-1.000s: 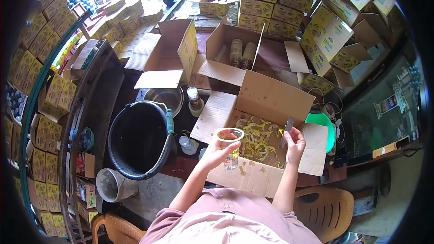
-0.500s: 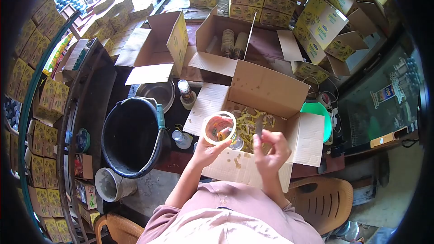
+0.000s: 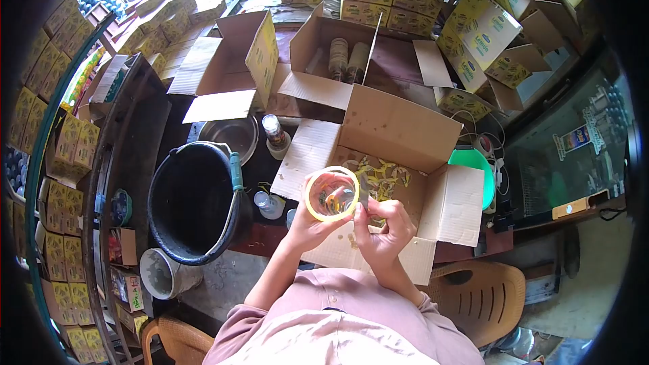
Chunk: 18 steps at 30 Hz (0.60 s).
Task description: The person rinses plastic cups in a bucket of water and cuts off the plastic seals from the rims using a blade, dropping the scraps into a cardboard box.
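Observation:
In the head view my left hand [image 3: 309, 224] is wrapped round a clear plastic cup [image 3: 332, 194] with a yellow rim, its mouth tilted toward the camera. My right hand [image 3: 387, 233] pinches a thin, dark flat blade [image 3: 364, 190] beside the right edge of the cup's rim. Both hands are above the near flap of an open cardboard box [image 3: 399, 116]. Yellow and whitish strips [image 3: 387, 177] lie inside that box, partly hidden by the cup and my right hand.
A large black bucket [image 3: 193, 203] stands left, with a whitish pail [image 3: 162, 274] below it. Bottles [image 3: 274, 132], a metal bowl [image 3: 233, 136] and open boxes [image 3: 236, 64] lie beyond. A green basin [image 3: 476, 170] is right; a chair [image 3: 480, 297] is nearer.
My right hand has moved left with the blade, from over the box's right side to the cup's rim. My left hand has tilted the cup's mouth toward the camera.

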{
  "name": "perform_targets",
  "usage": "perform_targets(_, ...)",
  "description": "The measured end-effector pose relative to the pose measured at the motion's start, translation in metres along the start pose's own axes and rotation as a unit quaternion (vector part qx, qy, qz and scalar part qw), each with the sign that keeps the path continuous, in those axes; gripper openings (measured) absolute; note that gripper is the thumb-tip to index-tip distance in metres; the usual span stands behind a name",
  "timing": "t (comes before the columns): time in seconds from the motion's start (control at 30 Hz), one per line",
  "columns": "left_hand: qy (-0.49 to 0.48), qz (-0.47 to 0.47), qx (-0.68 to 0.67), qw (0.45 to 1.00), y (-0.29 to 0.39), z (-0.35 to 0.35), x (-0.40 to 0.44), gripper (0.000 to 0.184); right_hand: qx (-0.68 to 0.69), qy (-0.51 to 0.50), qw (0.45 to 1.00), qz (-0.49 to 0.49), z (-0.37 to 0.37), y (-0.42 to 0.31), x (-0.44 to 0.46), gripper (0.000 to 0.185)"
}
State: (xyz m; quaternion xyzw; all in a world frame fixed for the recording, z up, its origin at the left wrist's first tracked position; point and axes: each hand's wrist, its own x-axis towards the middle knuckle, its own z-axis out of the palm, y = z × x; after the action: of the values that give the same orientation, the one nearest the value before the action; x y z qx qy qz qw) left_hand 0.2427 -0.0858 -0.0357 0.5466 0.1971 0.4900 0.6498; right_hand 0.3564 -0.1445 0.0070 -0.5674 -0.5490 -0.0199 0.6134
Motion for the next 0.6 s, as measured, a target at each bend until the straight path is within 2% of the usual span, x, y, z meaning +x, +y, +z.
perform_targets(0.13, -0.007, 0.013, 0.03, 0.999, -0.001, -0.001, 0.001, 0.066, -0.03, 0.005, 0.999, -0.024, 0.002, 0.001, 0.0, 0.018)
perform_targets(0.33, -0.029, 0.018, 0.078, 0.996, 0.002, -0.002, -0.001, 0.065, -0.073, 0.012, 0.991, -0.113, 0.003, 0.007, 0.001, 0.021)
perform_targets(0.53, -0.065, 0.016, 0.152, 0.986, 0.006, -0.003, 0.0, 0.065, -0.058, -0.006, 0.991, -0.116, -0.001, 0.013, 0.006, 0.023)
perform_targets(0.6, -0.057, 0.009, 0.125, 0.99, 0.004, -0.004, 0.0, 0.066, -0.051, -0.005, 0.995, -0.09, -0.001, 0.01, 0.005, 0.022)
